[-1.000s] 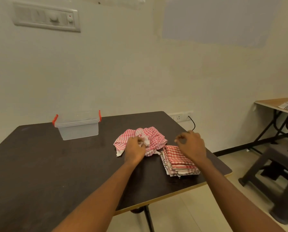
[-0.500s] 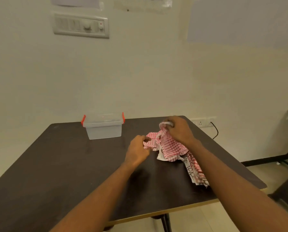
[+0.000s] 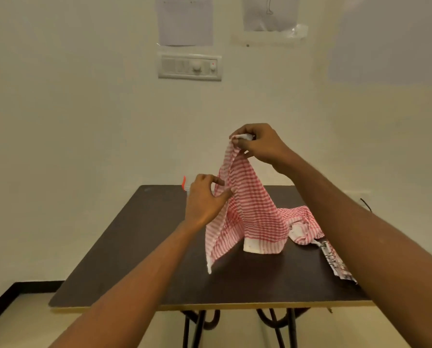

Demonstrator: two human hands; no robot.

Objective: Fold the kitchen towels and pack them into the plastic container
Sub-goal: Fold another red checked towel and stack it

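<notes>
A red-and-white checked kitchen towel (image 3: 247,212) is seen lifted clear of the dark desk (image 3: 139,247), where half a second earlier it lay bunched in a heap. One corner is pinched shut in the grip of the right hand (image 3: 259,144), which has been raised well above the desk, so that the cloth hangs down in a long cone with its lower hem just brushing the surface. The left hand (image 3: 205,199) has been brought in against the towel's left edge partway down, its thumb and forefinger closed on the fabric there, though how firmly cannot be told. A second checked towel (image 3: 303,222) is left crumpled on the desk just beside the hanging one, and the edge of the folded stack (image 3: 335,262) is visible near the right forearm, mostly hidden by it. The plastic container (image 3: 186,187) is almost wholly masked behind the left hand; only a red clip and a sliver of its wall can be made out toward the back of the desk. The change is judged to mark the start of the next fold: the towel has been picked out and is being opened, with a second corner yet to be found before it can be laid flat. Nothing is seen packed so far.
</notes>
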